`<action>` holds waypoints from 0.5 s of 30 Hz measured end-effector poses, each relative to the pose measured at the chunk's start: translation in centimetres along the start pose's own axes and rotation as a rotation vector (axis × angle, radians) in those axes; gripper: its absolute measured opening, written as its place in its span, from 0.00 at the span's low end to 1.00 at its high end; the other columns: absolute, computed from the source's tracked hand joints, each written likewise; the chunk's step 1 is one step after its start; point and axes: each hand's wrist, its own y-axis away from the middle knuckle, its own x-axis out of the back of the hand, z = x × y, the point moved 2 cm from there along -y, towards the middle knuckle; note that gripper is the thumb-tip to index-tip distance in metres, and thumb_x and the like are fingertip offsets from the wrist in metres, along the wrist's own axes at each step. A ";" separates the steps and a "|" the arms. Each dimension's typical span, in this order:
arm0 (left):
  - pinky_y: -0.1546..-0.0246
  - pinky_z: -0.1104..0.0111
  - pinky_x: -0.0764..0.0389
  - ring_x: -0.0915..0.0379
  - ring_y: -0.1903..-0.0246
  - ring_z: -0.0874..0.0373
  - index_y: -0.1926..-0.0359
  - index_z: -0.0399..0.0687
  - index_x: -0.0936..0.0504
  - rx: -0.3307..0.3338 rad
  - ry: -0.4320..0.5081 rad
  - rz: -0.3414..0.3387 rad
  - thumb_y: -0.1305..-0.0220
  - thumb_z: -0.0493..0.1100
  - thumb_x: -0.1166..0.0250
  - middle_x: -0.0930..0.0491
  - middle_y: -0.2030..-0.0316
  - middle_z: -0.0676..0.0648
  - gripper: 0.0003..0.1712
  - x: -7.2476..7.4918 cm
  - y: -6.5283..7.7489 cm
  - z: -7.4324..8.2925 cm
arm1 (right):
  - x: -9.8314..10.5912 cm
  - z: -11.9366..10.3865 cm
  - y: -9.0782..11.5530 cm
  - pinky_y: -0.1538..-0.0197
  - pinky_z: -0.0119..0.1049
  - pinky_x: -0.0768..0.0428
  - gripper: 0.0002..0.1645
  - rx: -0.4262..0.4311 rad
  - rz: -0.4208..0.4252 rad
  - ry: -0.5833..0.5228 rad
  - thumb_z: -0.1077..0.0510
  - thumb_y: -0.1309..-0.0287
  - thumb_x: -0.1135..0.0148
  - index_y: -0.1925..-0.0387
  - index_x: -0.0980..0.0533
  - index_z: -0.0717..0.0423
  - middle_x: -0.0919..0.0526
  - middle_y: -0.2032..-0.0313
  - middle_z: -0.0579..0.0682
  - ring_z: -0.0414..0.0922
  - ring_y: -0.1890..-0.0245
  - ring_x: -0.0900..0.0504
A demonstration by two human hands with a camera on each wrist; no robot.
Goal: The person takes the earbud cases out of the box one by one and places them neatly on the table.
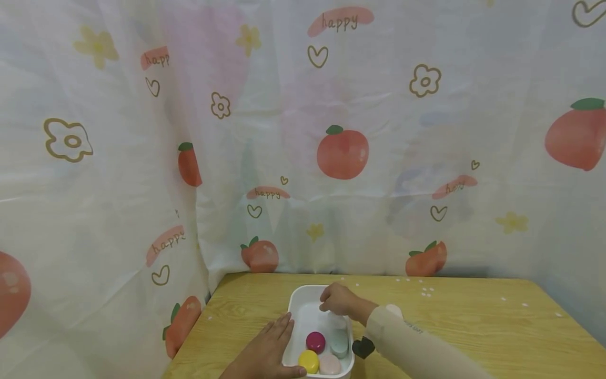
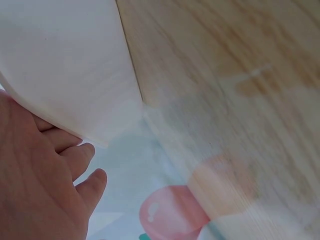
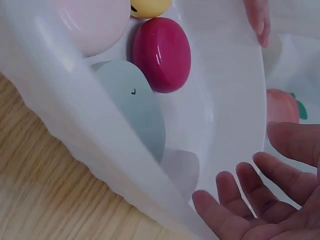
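A white oblong bin (image 1: pixel 307 297) stands on the table in the head view. In its near half lie smooth rounded pieces: magenta (image 1: pixel 315 342), yellow (image 1: pixel 309 362), pale pink (image 1: pixel 330 363) and pale green (image 1: pixel 339 343). My left hand (image 1: pixel 270 345) rests along the bin's left side, fingers stretched at the rim and thumb at the near corner. Over the far right part of the bin is my right hand (image 1: pixel 342 301). In the right wrist view its fingers (image 3: pixel 250 190) are loosely bent, thumb apart, with nothing between them.
Just right of the bin a black heart-shaped piece (image 1: pixel 363 347) lies on the wooden table (image 1: pixel 473 326). A pale rounded piece (image 1: pixel 394 312) shows behind the right sleeve. Small white specks (image 1: pixel 427 291) dot the far tabletop, and a printed curtain (image 1: pixel 379 226) hangs behind it.
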 end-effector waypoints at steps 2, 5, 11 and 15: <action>0.33 0.50 0.44 0.52 0.28 0.51 0.25 0.41 0.45 0.001 0.003 -0.003 0.48 0.84 0.53 0.49 0.26 0.44 0.64 -0.1 0.0 0.0 | -0.3 0.1 -0.1 0.56 0.50 0.20 0.12 0.000 0.013 0.026 0.67 0.46 0.32 0.60 0.20 0.68 0.19 0.65 0.53 0.51 0.63 0.20; 0.33 0.50 0.43 0.52 0.28 0.51 0.25 0.41 0.45 0.000 0.001 -0.002 0.47 0.84 0.53 0.49 0.26 0.44 0.64 -0.1 0.0 -0.1 | -0.9 0.3 -0.3 0.56 0.48 0.19 0.12 -0.001 0.020 0.041 0.67 0.47 0.32 0.59 0.20 0.67 0.19 0.65 0.53 0.51 0.63 0.20; 0.33 0.50 0.43 0.53 0.28 0.51 0.25 0.41 0.46 -0.002 -0.005 0.001 0.47 0.84 0.54 0.50 0.25 0.44 0.64 -0.1 0.0 0.0 | -1.5 0.4 -0.9 0.58 0.46 0.20 0.12 0.000 0.022 0.076 0.67 0.49 0.31 0.60 0.19 0.64 0.18 0.65 0.51 0.49 0.63 0.21; 0.33 0.50 0.43 0.53 0.28 0.51 0.25 0.42 0.45 0.007 -0.007 -0.005 0.48 0.85 0.55 0.50 0.25 0.45 0.64 0.0 0.0 0.1 | -1.6 0.0 -0.6 0.59 0.44 0.20 0.11 0.039 0.025 0.107 0.68 0.51 0.30 0.62 0.19 0.64 0.18 0.67 0.51 0.48 0.65 0.22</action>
